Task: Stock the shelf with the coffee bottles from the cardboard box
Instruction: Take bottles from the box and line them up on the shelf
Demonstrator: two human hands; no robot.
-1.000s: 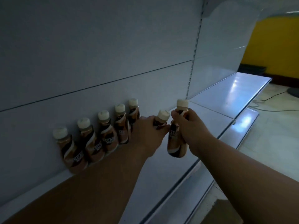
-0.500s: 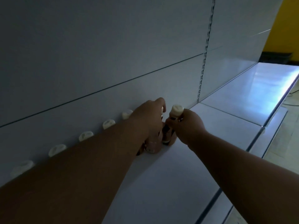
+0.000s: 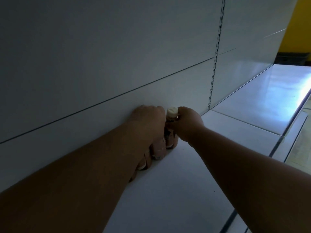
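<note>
Both arms reach to the back of the white shelf (image 3: pixel 176 190). My right hand (image 3: pixel 188 122) grips the neck of a brown coffee bottle (image 3: pixel 170 132) with a cream cap, standing upright on the shelf by the back wall. My left hand (image 3: pixel 148 120) is closed over the top of a second coffee bottle (image 3: pixel 158 151) just left of it, whose cap is hidden. My left forearm covers the row of earlier bottles; only the lower parts of two show under it. The cardboard box is out of view.
The shelf's grey back panel (image 3: pixel 101 56) rises right behind the bottles, with a slotted upright (image 3: pixel 216 56) to the right. A further shelf section (image 3: pixel 260 101) continues right. The shelf's front rail (image 3: pixel 277 143) and a lower shelf lie at right. A yellow wall (image 3: pixel 299 27) stands beyond.
Both hands have pushed the two bottles further back to the wall and set them down at the end of the row. My left arm now hides the row's caps.
</note>
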